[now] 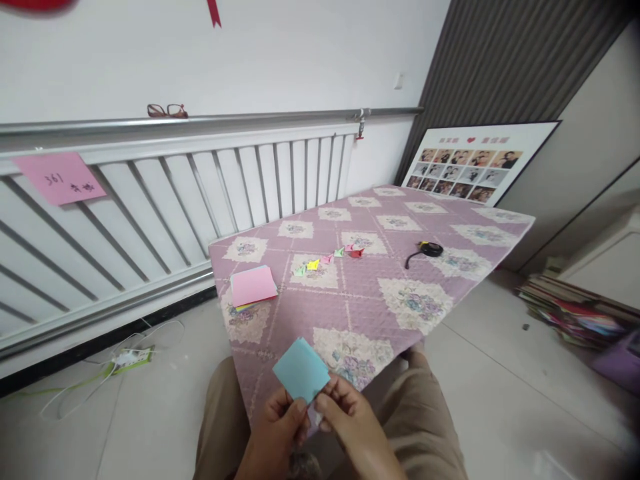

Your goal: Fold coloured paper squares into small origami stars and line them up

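Note:
A blue square of paper (301, 369), seemingly folded in layers, is held just above the near corner of the cloth-covered table. My left hand (283, 417) pinches its lower corner between thumb and fingers. On the lower right edge, my right hand (343, 410) grips the same paper with thumb and fingertips. Beyond them lies a stack of coloured paper sheets (254, 285) with a pink one on top. A row of several small folded paper pieces (327, 259) in green, yellow, pink and red stands farther back on the table.
A black coiled object with a strap (430, 249), perhaps a tape measure, rests on the floral tablecloth (370, 300). Behind the table run a white radiator (240, 180) and a pipe with glasses (167, 111) on it. A power strip (129, 359) with cables lies on the floor.

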The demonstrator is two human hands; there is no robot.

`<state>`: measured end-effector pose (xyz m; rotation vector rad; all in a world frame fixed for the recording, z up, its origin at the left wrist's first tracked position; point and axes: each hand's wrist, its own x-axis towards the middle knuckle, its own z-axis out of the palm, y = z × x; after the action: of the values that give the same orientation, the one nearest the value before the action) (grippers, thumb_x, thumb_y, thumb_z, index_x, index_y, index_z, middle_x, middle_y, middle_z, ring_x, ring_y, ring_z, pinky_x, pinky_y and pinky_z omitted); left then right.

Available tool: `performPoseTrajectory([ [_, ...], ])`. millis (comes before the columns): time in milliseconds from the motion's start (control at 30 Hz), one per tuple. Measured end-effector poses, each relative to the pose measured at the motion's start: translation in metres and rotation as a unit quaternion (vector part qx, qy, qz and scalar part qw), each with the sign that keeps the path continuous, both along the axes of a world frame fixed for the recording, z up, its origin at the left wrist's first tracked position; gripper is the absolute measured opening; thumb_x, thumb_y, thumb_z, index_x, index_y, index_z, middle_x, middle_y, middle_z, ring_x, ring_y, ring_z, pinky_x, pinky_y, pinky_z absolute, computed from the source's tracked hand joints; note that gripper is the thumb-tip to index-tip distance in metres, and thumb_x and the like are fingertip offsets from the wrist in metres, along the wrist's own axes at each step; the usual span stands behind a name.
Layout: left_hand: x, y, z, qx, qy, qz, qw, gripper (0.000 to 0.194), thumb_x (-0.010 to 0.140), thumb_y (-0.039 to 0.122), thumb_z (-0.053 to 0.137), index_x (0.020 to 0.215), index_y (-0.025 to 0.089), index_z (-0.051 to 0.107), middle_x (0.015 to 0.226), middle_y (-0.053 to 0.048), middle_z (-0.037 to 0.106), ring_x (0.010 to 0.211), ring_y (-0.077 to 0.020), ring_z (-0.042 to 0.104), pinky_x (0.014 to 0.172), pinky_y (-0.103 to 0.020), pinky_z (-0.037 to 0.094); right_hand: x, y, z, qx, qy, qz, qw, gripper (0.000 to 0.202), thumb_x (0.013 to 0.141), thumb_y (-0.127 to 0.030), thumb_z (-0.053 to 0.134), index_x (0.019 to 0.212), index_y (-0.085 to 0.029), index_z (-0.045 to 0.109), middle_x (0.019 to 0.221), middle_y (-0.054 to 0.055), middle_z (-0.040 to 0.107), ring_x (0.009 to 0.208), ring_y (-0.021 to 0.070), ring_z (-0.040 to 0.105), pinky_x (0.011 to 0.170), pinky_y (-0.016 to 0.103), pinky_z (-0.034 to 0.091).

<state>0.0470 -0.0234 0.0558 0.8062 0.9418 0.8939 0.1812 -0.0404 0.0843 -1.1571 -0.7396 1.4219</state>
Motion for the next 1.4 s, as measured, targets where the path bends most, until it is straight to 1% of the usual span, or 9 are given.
performPoseTrajectory([
  [100,0.003,-0.001,0.004,-0.018,-0.017,0.013,1.0,0.053,0.055,0.062,0.079,0.062,0.015,0.054,0.049,0.005,0.048,0.044,-0.0055,0.037,0.046,-0.02,0.026,-0.015,0.002,-0.011,0.038,0.02,0.03,0.999,0.04,0.066,-0.056,0.073,0.067,-0.019,0.059,0.053,-0.004,0.055,0.049,0.011,0.051,0.05,0.023,0.042],
  [267,0.0,-0.004,0.001,-0.041,-0.027,0.003,0.999,0.053,0.055,0.061,0.08,0.069,0.014,0.059,0.054,0.004,0.051,0.045,-0.0054,0.038,0.046,-0.019,0.027,-0.021,0.003,-0.021,0.044,0.0,0.002,0.999,0.042,0.067,-0.058,0.072,0.065,-0.019,0.055,0.049,-0.005,0.055,0.042,0.0101,0.049,0.046,0.022,0.041],
  [600,-0.001,-0.004,-0.014,-0.007,-0.016,-0.012,1.0,0.054,0.058,0.062,0.078,0.074,0.013,0.062,0.056,0.003,0.052,0.046,-0.0058,0.038,0.046,-0.02,0.027,-0.016,-0.001,-0.018,0.044,-0.034,-0.012,0.998,0.047,0.067,-0.061,0.07,0.06,-0.02,0.049,0.05,-0.006,0.05,0.046,0.009,0.046,0.048,0.022,0.039],
  [733,-0.001,-0.005,-0.016,-0.006,0.048,-0.008,0.999,0.058,0.054,0.068,0.076,0.069,0.013,0.062,0.056,0.001,0.053,0.048,-0.0078,0.041,0.048,-0.022,0.031,-0.019,-0.002,-0.017,0.041,-0.024,-0.011,0.999,0.048,0.068,-0.064,0.067,0.062,-0.021,0.047,0.05,-0.006,0.049,0.044,0.01,0.045,0.047,0.023,0.039],
  [900,-0.003,-0.005,-0.016,0.026,0.133,-0.051,0.989,0.056,0.06,0.068,0.071,0.057,0.014,0.06,0.05,0.002,0.047,0.05,-0.0108,0.042,0.053,-0.025,0.034,-0.017,-0.003,-0.011,0.042,-0.04,-0.006,0.998,0.05,0.068,-0.066,0.065,0.061,-0.021,0.045,0.051,-0.005,0.047,0.047,0.0102,0.043,0.049,0.023,0.037],
  [1000,-0.007,-0.001,-0.009,0.042,0.12,-0.045,0.991,0.052,0.06,0.064,0.074,0.069,0.014,0.064,0.054,0.002,0.049,0.053,-0.0108,0.041,0.054,-0.024,0.034,-0.01,-0.002,-0.009,0.045,-0.087,-0.02,0.995,0.051,0.068,-0.067,0.065,0.059,-0.021,0.046,0.053,-0.005,0.045,0.052,0.0101,0.041,0.053,0.023,0.036],
  [1100,-0.012,0.004,0.0,0.048,0.089,0.003,0.995,0.051,0.062,0.061,0.074,0.085,0.016,0.065,0.06,0.003,0.051,0.054,-0.0109,0.041,0.053,-0.023,0.035,-0.005,-0.001,-0.007,0.047,-0.139,-0.016,0.989,0.051,0.068,-0.066,0.065,0.056,-0.02,0.046,0.053,-0.005,0.041,0.053,0.0098,0.036,0.053,0.023,0.033],
  [1200,-0.016,0.008,0.005,0.046,0.073,0.02,0.996,0.047,0.064,0.057,0.073,0.088,0.017,0.064,0.067,0.002,0.055,0.059,-0.0119,0.045,0.056,-0.023,0.037,-0.003,-0.001,-0.006,0.037,-0.144,0.005,0.989,0.051,0.067,-0.066,0.065,0.057,-0.021,0.043,0.052,-0.007,0.037,0.05,0.0095,0.033,0.05,0.023,0.031],
  [1400,-0.01,0.004,-0.013,0.023,0.017,-0.037,0.999,0.05,0.062,0.056,0.076,0.088,0.016,0.063,0.067,-0.001,0.058,0.061,-0.0137,0.049,0.059,-0.026,0.04,-0.001,0.0,-0.006,0.049,-0.132,-0.009,0.99,0.047,0.073,-0.066,0.059,0.064,-0.022,0.044,0.055,-0.007,0.035,0.048,0.0091,0.032,0.046,0.022,0.031],
])
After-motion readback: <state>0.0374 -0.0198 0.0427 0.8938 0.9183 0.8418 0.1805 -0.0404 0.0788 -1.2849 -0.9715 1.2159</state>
